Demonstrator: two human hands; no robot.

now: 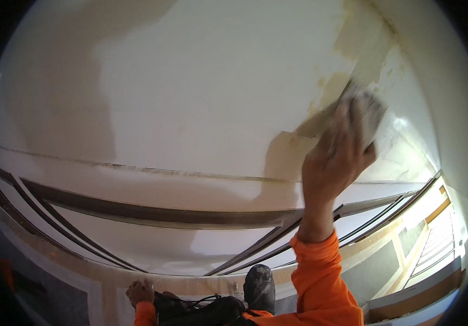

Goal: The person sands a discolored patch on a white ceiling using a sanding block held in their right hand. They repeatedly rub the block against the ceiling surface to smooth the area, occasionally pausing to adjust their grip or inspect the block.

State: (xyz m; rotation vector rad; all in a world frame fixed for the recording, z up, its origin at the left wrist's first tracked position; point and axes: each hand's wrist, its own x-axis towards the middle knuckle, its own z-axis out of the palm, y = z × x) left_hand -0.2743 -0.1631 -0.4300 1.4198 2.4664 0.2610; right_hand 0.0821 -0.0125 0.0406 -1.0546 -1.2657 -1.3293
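Note:
In front of me is a pale wall with beige smeared patches at its upper right. My right hand reaches up to the wall there, its fingers pressed over a wide putty knife, grey and smeared by motion. The knife lies against the wall just below the beige patches. Low at the left, near my dark-clad legs, my left hand is closed with its fingers curled. What it holds, if anything, is hidden.
Dark wooden trim strips frame panels along the lower wall. A rough horizontal seam runs above them. My dark shoe is close to the wall's foot. At the right is a bright stair area with a railing.

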